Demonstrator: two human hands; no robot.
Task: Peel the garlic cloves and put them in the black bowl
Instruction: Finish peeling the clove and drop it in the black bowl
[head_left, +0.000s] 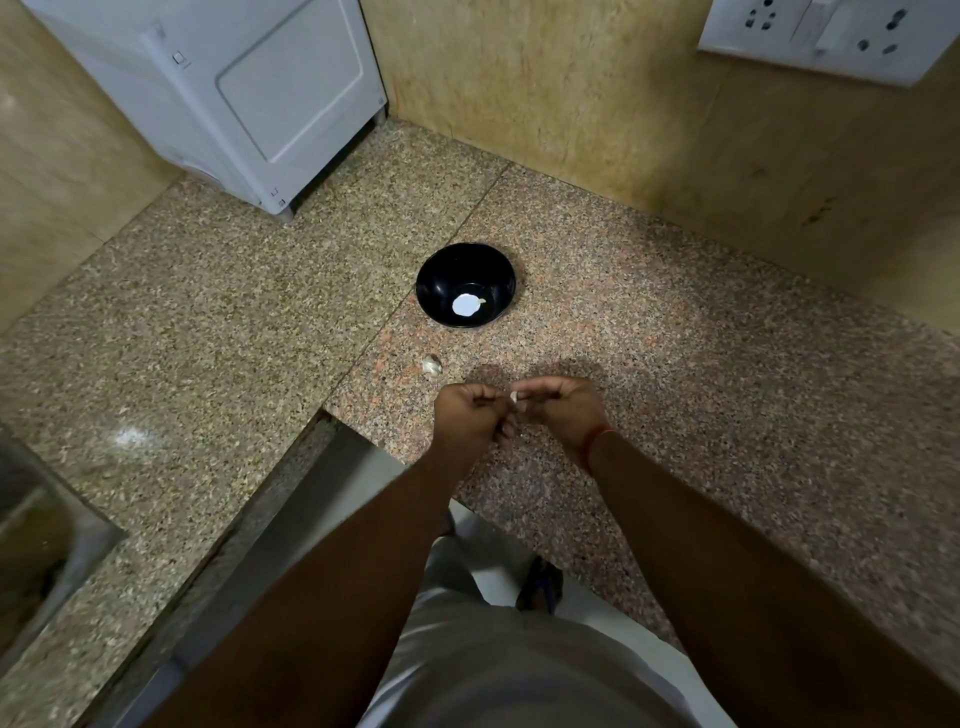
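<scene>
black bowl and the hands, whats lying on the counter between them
In the head view, one garlic piece lies on the granite counter between the black bowl and the left hand, slightly left; otherwise that stretch is bare.

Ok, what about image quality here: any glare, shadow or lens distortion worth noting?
Head view: wide-angle bending of the walls and counter edges; a bright glare patch inside the black bowl; soft shadows on the granite counter beyond the hands; the garlic clove between the left hand and right hand stays small but visible.
</scene>
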